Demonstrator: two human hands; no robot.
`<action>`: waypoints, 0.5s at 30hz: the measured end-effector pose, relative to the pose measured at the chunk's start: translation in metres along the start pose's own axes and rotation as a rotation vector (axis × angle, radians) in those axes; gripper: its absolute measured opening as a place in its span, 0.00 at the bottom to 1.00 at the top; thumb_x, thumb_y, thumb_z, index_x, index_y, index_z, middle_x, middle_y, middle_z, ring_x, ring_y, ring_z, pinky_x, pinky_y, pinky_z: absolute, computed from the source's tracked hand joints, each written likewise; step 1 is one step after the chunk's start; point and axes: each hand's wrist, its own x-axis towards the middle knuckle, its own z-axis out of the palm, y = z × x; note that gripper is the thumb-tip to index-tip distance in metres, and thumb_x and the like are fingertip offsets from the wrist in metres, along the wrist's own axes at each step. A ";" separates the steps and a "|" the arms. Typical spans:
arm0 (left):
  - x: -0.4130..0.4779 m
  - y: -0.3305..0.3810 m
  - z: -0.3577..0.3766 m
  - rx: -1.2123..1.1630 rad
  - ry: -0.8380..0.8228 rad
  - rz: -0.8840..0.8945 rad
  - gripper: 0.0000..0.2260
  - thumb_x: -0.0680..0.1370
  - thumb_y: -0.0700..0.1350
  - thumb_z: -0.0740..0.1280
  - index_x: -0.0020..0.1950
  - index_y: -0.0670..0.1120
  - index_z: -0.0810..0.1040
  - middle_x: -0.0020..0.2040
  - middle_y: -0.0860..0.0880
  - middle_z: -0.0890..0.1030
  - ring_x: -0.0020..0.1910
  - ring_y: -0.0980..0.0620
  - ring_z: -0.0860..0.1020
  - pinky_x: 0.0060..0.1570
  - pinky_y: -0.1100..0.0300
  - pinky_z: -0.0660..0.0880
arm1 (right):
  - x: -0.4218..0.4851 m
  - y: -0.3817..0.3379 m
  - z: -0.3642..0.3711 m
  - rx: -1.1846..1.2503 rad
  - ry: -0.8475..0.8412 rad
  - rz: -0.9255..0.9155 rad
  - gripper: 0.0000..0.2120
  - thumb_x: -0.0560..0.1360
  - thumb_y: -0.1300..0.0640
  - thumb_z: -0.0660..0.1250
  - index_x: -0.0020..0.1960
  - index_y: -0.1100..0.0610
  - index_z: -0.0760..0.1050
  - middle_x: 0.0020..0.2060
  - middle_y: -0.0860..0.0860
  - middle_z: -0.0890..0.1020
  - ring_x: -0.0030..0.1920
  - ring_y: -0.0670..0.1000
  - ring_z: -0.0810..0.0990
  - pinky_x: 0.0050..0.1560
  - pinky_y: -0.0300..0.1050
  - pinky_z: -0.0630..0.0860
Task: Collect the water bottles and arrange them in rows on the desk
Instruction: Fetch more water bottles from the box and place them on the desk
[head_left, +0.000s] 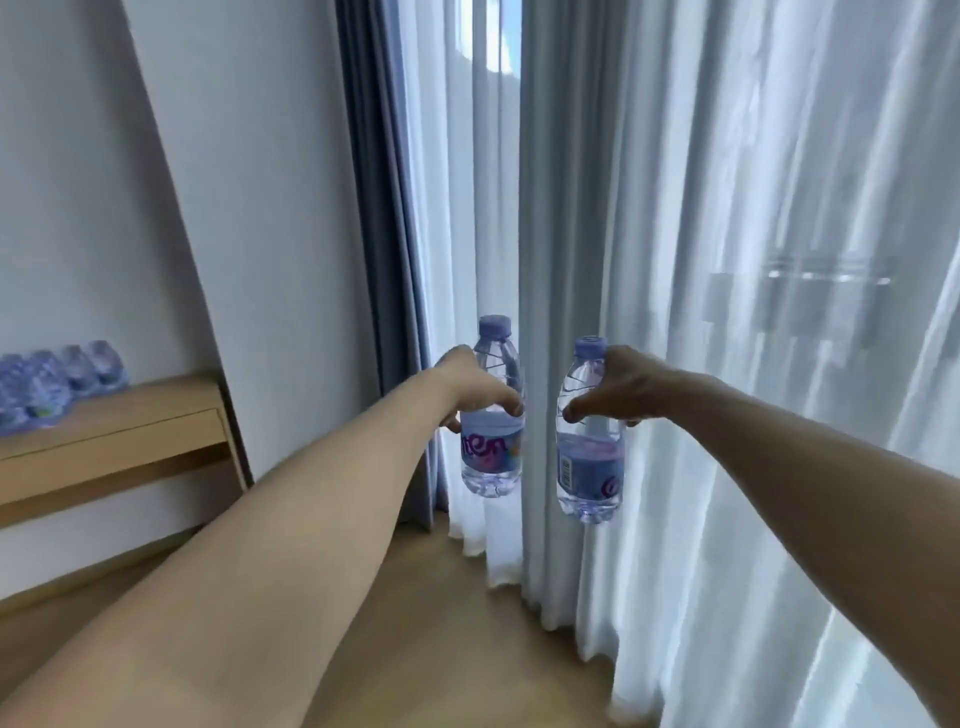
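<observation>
My left hand (475, 387) grips a clear water bottle (492, 457) with a purple cap and purple label, upright in the air before the curtains. My right hand (621, 387) grips a second matching water bottle (589, 467), also upright, just to the right of the first. Both bottles hang well above the floor. At the far left, several more purple-capped bottles (52, 384) stand together on the wooden desk (119, 426).
White sheer curtains (753, 312) fill the right half, with a blue-grey drape (384, 260) beside a white wall (234, 208). Wooden floor (441, 623) runs below my arms. The desk's right end stands near the wall corner.
</observation>
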 end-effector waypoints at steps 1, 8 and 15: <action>0.009 -0.010 -0.011 0.010 0.029 -0.025 0.28 0.67 0.44 0.77 0.62 0.43 0.68 0.56 0.45 0.75 0.56 0.44 0.76 0.48 0.49 0.80 | 0.017 -0.008 0.010 0.004 -0.016 -0.038 0.37 0.64 0.51 0.78 0.69 0.51 0.67 0.52 0.56 0.79 0.38 0.54 0.79 0.29 0.41 0.74; 0.066 -0.071 -0.078 0.002 0.209 -0.197 0.30 0.65 0.44 0.78 0.63 0.44 0.69 0.59 0.44 0.76 0.56 0.44 0.76 0.52 0.48 0.78 | 0.127 -0.072 0.068 -0.060 -0.139 -0.208 0.26 0.65 0.45 0.77 0.58 0.55 0.74 0.42 0.54 0.82 0.33 0.51 0.79 0.28 0.38 0.73; 0.086 -0.142 -0.152 -0.056 0.362 -0.348 0.26 0.65 0.43 0.78 0.59 0.44 0.72 0.56 0.45 0.78 0.55 0.46 0.76 0.44 0.52 0.75 | 0.199 -0.156 0.135 -0.109 -0.207 -0.317 0.21 0.64 0.45 0.77 0.46 0.59 0.77 0.35 0.54 0.79 0.32 0.52 0.79 0.31 0.40 0.76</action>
